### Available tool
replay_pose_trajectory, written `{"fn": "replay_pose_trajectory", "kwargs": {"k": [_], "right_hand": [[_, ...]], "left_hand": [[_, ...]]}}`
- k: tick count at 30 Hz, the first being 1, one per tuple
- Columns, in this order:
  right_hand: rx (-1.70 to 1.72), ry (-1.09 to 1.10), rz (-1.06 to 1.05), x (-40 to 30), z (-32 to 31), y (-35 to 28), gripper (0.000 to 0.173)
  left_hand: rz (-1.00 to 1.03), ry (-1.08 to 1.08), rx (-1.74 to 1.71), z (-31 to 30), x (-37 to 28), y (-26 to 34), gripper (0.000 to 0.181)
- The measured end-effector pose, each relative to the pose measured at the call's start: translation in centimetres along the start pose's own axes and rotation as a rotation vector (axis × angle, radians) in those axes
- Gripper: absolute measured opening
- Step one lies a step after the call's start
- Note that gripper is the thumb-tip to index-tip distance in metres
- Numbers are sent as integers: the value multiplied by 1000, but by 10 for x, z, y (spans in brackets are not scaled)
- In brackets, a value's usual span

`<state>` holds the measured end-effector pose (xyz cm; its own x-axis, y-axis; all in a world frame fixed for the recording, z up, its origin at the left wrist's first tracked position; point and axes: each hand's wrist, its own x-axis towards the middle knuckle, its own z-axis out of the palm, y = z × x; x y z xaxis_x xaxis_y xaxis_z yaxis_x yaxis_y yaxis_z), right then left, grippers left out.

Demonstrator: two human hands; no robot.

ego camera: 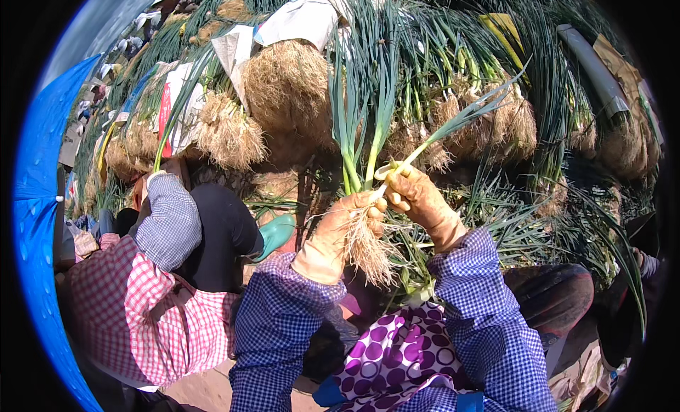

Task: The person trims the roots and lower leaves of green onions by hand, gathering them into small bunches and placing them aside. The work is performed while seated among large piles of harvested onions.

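Note:
My left hand (329, 242), in a tan rubber glove, is shut around the lower stems of a few long green onions (378, 138). Their leaves point away from me, and a tuft of pale stringy roots (369, 247) hangs below the fist. Close beside it, my right hand (427, 205), gloved alike, grips one onion stalk (417, 153) whose leaves slant up to the right. A pale curled strip of sheath (385, 170) shows at the right fingers. The root end of that stalk runs towards the left fist.
Bundled onions with thick root masses (287, 88) line the far side, partly under white sacking (300, 20). Loose leaves (510, 229) litter the ground at right. A co-worker in a checked sleeve (170, 221) holds an onion at left, near a blue umbrella (37, 199).

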<state>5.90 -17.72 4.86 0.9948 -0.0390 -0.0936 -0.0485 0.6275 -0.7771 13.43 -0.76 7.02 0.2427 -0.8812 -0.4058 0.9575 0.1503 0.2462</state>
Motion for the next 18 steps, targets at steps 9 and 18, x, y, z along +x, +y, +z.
{"fn": "replay_pose_trajectory", "kwargs": {"k": [9, 18], "right_hand": [[-191, 206, -118, -8, 29, 8, 21], [-201, -81, 384, -105, 3, -56, 24]], "left_hand": [[55, 25, -9, 10, -3, -1, 20], [167, 151, 343, -14, 6, 3, 39]]}}
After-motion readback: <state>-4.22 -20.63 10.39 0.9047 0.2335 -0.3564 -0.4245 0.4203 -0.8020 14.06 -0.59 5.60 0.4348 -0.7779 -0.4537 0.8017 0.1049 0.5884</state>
